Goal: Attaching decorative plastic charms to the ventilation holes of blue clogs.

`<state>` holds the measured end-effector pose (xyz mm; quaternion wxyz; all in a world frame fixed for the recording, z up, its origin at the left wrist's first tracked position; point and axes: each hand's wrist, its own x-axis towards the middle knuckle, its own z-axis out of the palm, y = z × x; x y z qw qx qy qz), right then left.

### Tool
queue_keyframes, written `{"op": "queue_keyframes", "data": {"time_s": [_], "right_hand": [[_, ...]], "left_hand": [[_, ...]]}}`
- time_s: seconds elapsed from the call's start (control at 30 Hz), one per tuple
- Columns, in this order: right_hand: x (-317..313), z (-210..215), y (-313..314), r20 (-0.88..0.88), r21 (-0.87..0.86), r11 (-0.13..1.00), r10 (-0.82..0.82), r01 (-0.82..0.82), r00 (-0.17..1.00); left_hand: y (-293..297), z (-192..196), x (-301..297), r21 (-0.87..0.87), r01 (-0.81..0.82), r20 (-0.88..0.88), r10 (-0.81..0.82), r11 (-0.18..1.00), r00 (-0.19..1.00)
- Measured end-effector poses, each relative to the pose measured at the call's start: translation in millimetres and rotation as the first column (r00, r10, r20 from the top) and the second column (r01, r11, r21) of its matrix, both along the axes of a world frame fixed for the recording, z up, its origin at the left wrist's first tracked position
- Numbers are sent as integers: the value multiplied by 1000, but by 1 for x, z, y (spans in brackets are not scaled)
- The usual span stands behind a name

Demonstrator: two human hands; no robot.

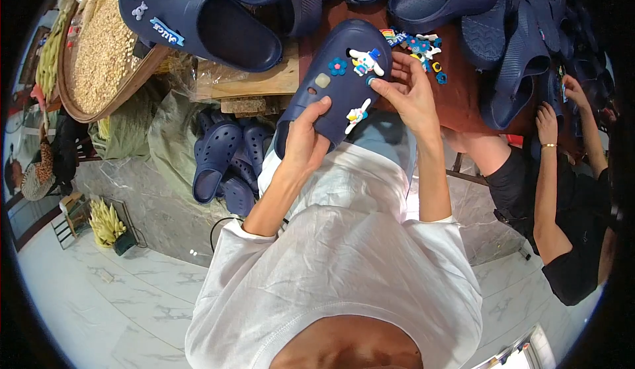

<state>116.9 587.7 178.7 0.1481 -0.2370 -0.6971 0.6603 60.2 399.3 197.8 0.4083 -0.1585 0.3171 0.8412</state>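
Above the lap, left hand (pixel 305 138) grips navy clog (pixel 334 88) (charms attached).

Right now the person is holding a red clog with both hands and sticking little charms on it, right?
Not quite: the clog is navy blue, not red, as the head view shows. The left hand does hold it while the right hand presses on charms.

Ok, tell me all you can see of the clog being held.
The clog is navy, of soft-looking foam, with vent holes in its upper. Fixed on it are a blue flower, a grey square, a white cartoon dog and a small white figure. The left hand grips it from below; the right hand presses at its right edge.
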Motion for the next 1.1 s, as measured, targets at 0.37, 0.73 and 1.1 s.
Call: {"op": "queue_keyframes", "data": {"time_s": [0.37,0.73,1.1], "right_hand": [[-6,-19,-10,-18,160,986,-48,50,999],[29,-13,44,19,875,463,-322,140,947],[26,-29,65,127,932,362,-378,21,917]], "left_hand": [[4,11,0,58,-76,60,73,995,996],[-5,15,4,164,-206,250,162,965,955],[-16,10,8,197,-246,306,178,949,935]]}}
